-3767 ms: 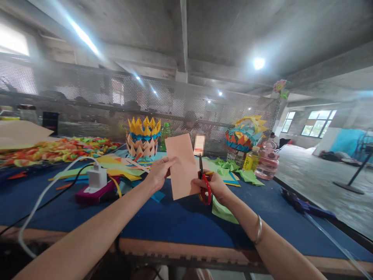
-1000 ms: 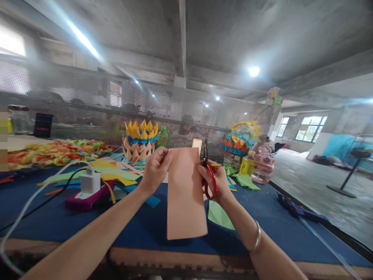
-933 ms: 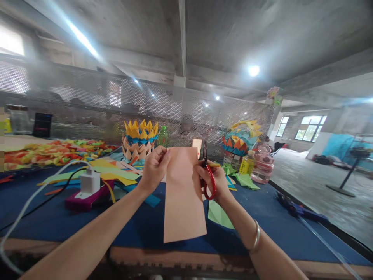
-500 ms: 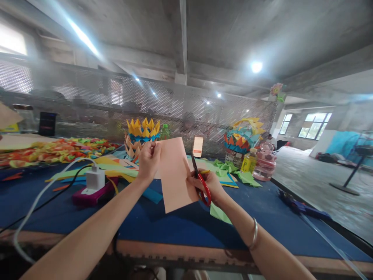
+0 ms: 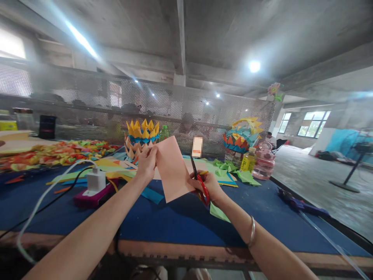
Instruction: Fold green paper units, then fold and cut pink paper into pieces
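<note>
A peach sheet of paper is held tilted above the blue table. My left hand pinches its upper left edge. In my right hand is a pair of red-handled scissors, their dark blades pointing up and away. The thumb of that hand also touches the paper's lower right edge. Something thin and yellow shows by the right fingers; its kind is unclear. Behind the left hand stands a folded-paper basket with yellow, blue and peach points.
Folded paper pieces lie heaped at left. A white charger sits in a purple power strip. At right are another paper basket, green paper scraps, a yellow-labelled bottle, a pink jug and a glue gun.
The peach paper has tilted further, its top shifting left and its lower edge rising slightly. My left hand has moved slightly left and down. The scissors remain in my right hand.
</note>
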{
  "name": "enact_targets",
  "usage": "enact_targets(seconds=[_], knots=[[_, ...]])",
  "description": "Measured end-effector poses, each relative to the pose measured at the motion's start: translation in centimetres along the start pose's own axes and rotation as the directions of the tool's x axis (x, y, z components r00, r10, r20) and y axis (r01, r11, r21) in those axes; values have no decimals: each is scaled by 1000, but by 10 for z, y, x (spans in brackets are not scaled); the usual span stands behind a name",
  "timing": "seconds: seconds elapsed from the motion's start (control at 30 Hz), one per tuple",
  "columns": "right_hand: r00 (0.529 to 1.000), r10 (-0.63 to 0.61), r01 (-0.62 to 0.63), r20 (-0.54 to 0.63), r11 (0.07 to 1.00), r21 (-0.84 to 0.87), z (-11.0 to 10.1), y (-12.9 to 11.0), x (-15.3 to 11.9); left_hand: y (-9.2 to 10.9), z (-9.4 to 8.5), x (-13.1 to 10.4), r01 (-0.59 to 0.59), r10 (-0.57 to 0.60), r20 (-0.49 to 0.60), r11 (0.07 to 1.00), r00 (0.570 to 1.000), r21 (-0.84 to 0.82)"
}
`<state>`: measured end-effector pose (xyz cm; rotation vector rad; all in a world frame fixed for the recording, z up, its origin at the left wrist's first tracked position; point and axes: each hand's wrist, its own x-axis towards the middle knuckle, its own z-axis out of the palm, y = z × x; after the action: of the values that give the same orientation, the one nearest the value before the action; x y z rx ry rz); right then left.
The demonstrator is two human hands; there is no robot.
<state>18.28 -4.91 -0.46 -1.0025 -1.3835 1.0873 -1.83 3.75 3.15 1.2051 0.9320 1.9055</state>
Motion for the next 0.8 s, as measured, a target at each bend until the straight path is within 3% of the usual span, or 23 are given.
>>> enact_targets(seconds=[0.1,0.17,0.23,0.3,0.4,0.53,0.8], knots=[[999,12,-11,-42,1000,24,-3,4,4,4,6,-9,177,-144,183,967,972,-180],[997,15,-12,-76,999,36,-4,6,6,5,8,-17,359,-248,385,899,889,-251],[994,11,-4,-113,999,53,-5,6,7,4,10,-25,485,-330,516,852,791,-197],[991,-4,14,-137,997,76,-6,5,7,1,11,-33,534,-395,567,840,722,-95],[987,-25,40,-159,995,89,-7,3,6,-5,13,-41,553,-472,573,832,670,39],[979,-58,68,-198,997,44,-11,2,7,-10,13,-39,557,-539,525,818,658,141],[972,-125,115,-199,991,-64,-16,6,9,-11,5,-28,517,-533,455,838,713,172]])
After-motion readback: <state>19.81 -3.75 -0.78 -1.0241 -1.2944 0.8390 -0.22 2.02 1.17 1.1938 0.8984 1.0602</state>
